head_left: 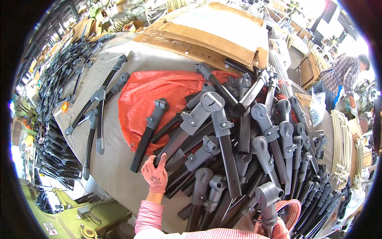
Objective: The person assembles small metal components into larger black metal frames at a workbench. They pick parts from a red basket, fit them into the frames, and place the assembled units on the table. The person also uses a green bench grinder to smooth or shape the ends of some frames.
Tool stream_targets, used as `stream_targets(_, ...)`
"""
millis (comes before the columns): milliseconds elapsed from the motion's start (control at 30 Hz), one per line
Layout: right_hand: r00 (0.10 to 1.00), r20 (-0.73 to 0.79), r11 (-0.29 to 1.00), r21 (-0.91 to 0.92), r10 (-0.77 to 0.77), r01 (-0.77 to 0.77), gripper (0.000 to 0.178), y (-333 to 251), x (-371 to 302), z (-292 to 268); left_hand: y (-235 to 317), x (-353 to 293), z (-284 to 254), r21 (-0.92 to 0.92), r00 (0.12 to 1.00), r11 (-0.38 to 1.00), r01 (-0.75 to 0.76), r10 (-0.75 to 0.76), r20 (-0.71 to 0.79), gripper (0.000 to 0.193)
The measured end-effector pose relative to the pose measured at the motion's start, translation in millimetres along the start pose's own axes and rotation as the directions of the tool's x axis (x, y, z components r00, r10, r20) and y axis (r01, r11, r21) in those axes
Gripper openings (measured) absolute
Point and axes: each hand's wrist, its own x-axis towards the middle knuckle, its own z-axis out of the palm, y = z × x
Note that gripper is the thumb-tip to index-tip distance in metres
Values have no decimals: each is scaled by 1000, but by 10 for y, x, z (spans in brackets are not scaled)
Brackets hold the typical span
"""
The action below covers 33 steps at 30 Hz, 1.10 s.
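Note:
My left hand [155,175], in a pink glove, has its fingers closed round the lower end of a black tube with a grey swivel joint [197,114], at the left edge of a large pile. At the bottom edge my gloved right hand [281,230], partly cut off, is wrapped round another grey-jointed tube [269,200], which stands joint up. A red perforated basket [294,211] is just beside that hand. One more jointed tube [150,131] lies left of the pile, on a red plastic sheet [137,95].
Assembled black frames [95,99] lie on the grey table [113,139] to the left, with heaps of tubes [55,151] beyond. Flattened cardboard [191,34] covers the far side. A green machine [67,215] stands lower left. A person [344,75] bends at the right, near bundled pale strips [341,139].

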Motion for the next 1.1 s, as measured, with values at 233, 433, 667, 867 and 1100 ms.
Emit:
stream_targets(233,1000,-3,999,-21,-25,25,44,5,29,-30,-30,16,6,-44,990,991,128,-126,58,75)
stream_targets(433,999,5,998,-36,-53,54,47,-23,1,-98,-376,396,148,-148,971,972,183,-155,181,72)
stream_targets(667,994,24,992,-52,-111,112,49,-48,-248,-266,-765,-535,48,-161,701,702,694,-709,-72,69)
stream_targets(867,994,34,988,-111,-108,112,51,139,-1305,-200,-1327,-296,343,-821,539,-437,368,-619,571,65)
stream_targets(1100,937,-122,945,-52,-328,324,29,389,-2087,-378,899,60,-1187,-863,888,-267,430,-50,458,30)
